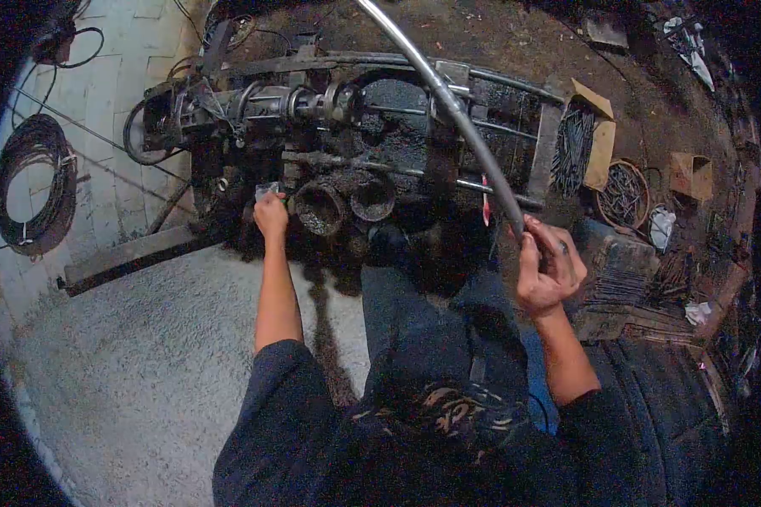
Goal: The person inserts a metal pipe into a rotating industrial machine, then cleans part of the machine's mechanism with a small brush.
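Observation:
A long shiny metal rod [461, 114] slants across the view from the top middle down to my right hand [551, 264]. That hand pinches its lower end between thumb and fingers, above the right end of a dark, greasy machine [266, 106]. At the machine's front, my left hand [271, 215] is closed at a small pale grey box-like piece [267, 189]; what its fingers hold is too small to make out. Just right of the left hand stand two round containers, one [320, 209] with bits of metal in it, the other [372, 196] dark inside.
An open cardboard box [602, 139] of thin metal rods stands right of the machine, beside a round basket [621, 193] of metal pieces. More rods [621, 283] lie at the right. A cable coil [32, 186] is at the left, with a metal beam [139, 253] along the floor.

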